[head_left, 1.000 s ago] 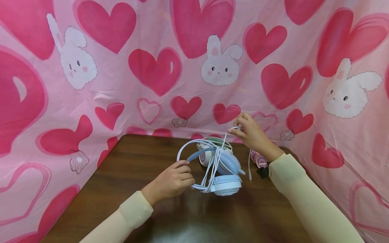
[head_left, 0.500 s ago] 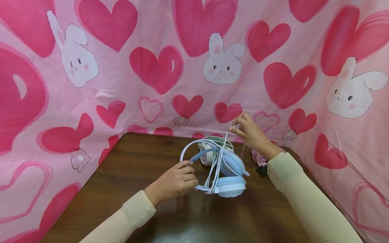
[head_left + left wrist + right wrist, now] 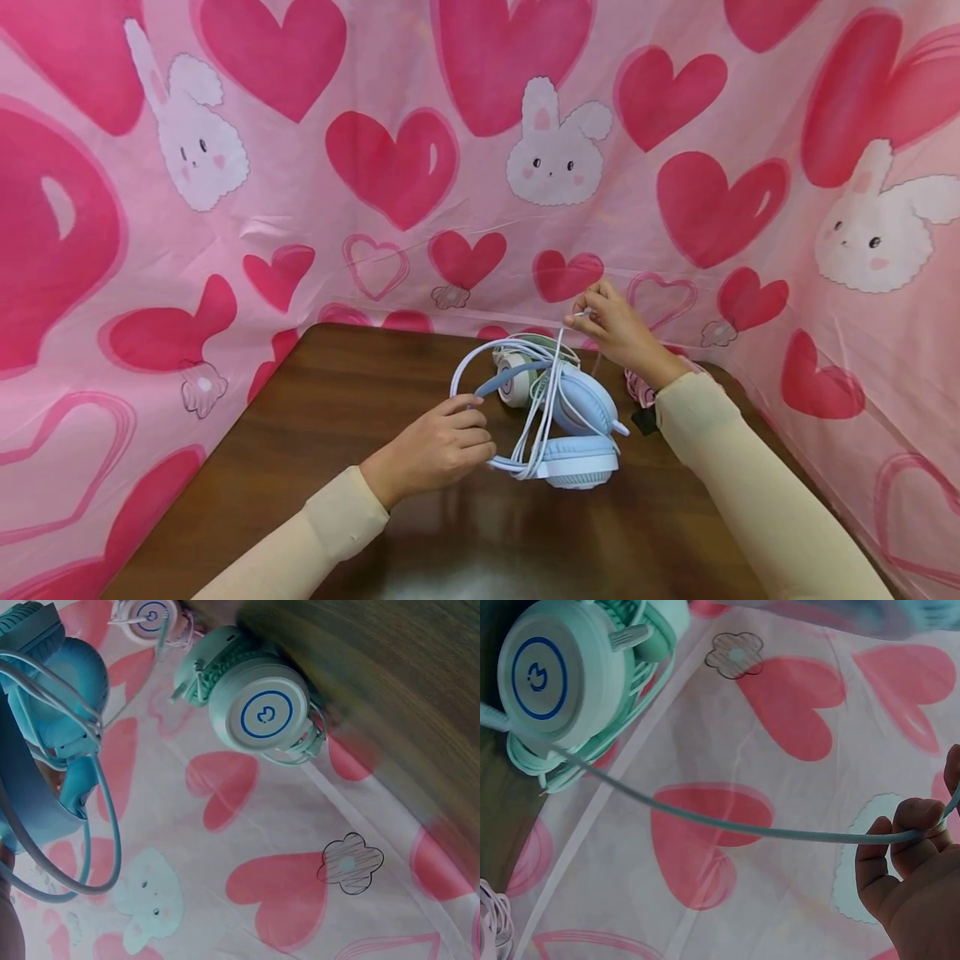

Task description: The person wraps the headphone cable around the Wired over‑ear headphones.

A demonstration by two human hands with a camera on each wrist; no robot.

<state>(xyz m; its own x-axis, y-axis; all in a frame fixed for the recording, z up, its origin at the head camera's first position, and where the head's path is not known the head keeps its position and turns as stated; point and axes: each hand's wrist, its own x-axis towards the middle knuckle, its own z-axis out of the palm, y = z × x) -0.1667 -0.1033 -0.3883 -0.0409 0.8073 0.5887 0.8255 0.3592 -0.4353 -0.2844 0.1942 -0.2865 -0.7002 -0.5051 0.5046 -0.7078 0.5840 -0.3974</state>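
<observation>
Blue-and-white headphones [image 3: 585, 404] are held up over the table, their white cable [image 3: 542, 417] looped round the headband in several turns. My left hand [image 3: 438, 442] grips the headband at its left side, fingers curled round it. Farther back and higher, my right hand [image 3: 611, 329] pinches a free length of the cable between thumb and fingertips. That length runs taut down to the headband. In the right wrist view the pinched cable [image 3: 742, 829] stretches across from the right hand [image 3: 919, 862]. The left wrist view shows the blue ear cushions [image 3: 71, 697] at its left edge.
Green-and-white headphones [image 3: 517, 379] lie on the brown wooden table [image 3: 360, 400] behind the blue ones. Pink headphones [image 3: 640, 390] with a black piece [image 3: 645, 420] lie at the back right, partly behind the right forearm. A pink heart-and-rabbit cloth [image 3: 465, 192] hangs around the table.
The headphones and left hand have shifted slightly right in the head view, along with a small shift of the whole scene. The right hand keeps its pinch on the cable.
</observation>
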